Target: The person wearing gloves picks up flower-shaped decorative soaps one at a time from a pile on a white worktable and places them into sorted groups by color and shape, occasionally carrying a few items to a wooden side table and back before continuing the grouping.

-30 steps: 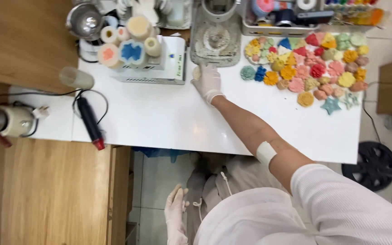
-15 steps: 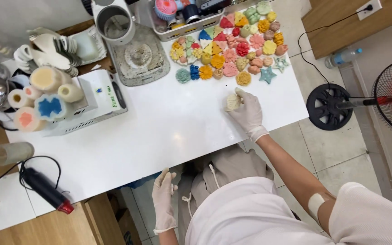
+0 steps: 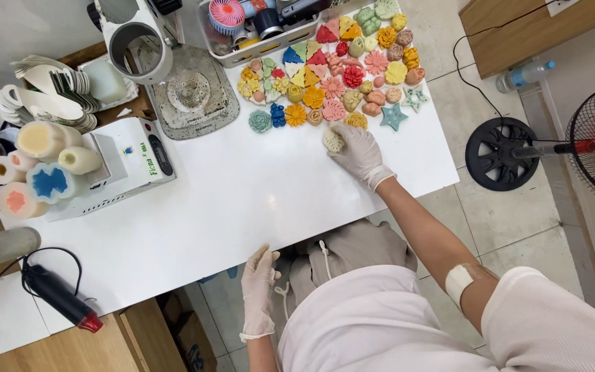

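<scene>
From the head camera, the right hand (image 3: 358, 153), in a white glove, is reaching across the white worktop (image 3: 242, 200) and closing its fingers on a pale cream moulded piece (image 3: 332, 141), which is lying on the worktop just below the spread of coloured flower-shaped pieces (image 3: 339, 69) filling the far right corner. A teal star piece (image 3: 394, 117) is sitting just beside that hand, toward the right edge. The left hand (image 3: 259, 286), also gloved, is hanging open with fingers loosely extended at the near edge, holding nothing. A white weighing scale (image 3: 136, 162) is standing near the left edge, with rolls of coloured material (image 3: 39, 169) stacked against it. A black and red heat tool (image 3: 60, 300) is lying at the near left corner.
</scene>
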